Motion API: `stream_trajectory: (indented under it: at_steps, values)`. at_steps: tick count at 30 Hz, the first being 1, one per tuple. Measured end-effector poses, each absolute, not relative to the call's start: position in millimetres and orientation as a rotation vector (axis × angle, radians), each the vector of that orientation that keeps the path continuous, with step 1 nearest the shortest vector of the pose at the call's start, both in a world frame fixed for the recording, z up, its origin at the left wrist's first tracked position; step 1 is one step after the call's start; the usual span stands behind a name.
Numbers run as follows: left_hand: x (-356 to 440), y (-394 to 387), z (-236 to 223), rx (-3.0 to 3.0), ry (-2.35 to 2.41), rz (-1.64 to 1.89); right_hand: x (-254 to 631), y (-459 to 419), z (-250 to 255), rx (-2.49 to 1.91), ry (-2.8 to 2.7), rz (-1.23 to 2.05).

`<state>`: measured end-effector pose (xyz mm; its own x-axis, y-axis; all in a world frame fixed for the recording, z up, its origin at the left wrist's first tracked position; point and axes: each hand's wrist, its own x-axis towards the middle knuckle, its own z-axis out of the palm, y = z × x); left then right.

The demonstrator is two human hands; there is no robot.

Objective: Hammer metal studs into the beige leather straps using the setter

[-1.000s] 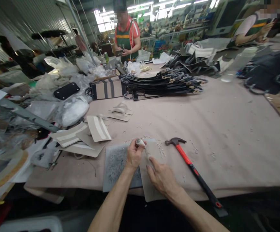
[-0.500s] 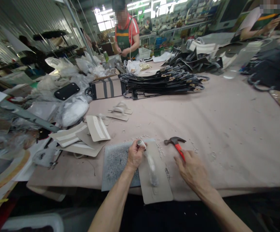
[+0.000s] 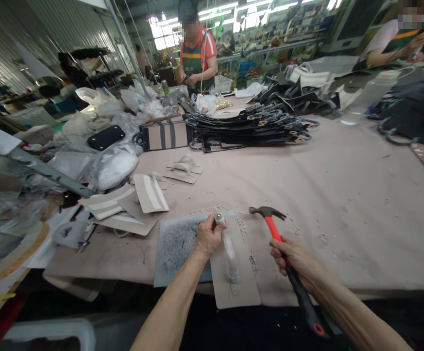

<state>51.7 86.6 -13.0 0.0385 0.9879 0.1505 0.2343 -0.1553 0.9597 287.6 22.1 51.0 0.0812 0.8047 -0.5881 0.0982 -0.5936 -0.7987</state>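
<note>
On the left, a loose pile of card pieces (image 3: 149, 194) with white strips lies on the counter (image 3: 102, 261), close to the speckled mat (image 3: 177, 253); it seems well enough out of the way of any swing. The mat lies partly under the beige board (image 3: 243, 292), giving a firm surface there.

The left hand (image 3: 209, 238) pinches a short white cylinder (image 3: 220, 219) near the board's top edge, its fingers clamped on the sides and its round metal end facing up. What sits beneath it is hidden. For a clean blow, hold it square to the board and tuck the fingertips well below that metal end.

The plastic-wrapped strap (image 3: 231, 263) runs down the board just below the cylinder; its loose film is best kept from slipping under the tool. Small pale bits (image 3: 241, 226) lie by the board's right edge; brush them aside if any would work underneath and tip it.

Farther right, the right hand (image 3: 298, 258) has its fingers wrapped around the handle of the hammer (image 3: 297, 285), part-way down, head turned sideways. That grip should suit short, controlled taps; roll the flat face downward before striking, claw away from the left hand.
</note>
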Motion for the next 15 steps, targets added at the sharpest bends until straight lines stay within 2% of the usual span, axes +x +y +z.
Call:
stream_trajectory:
  at_steps: [6, 10, 12, 15]
  values:
    - [50.5, 86.5, -16.2, 1.614, 1.269, 1.16, 260.5, 24.1, 96.2, -1.684, -1.787, 0.521]
    - [49.8, 86.6, -18.6, 1.629, 1.294, 1.134, 264.1, 34.1, 115.5, -1.656, -2.34, 0.337]
    - [49.8, 86.0, -17.3, 1.636, 1.294, 1.135, 265.8, 38.3, 137.4, -1.615, -2.327, 0.254]
    - [49.7, 85.4, -13.8, 1.667, 1.282, 1.136, 259.6, 38.7, 168.3, -1.515, -1.908, 0.083]
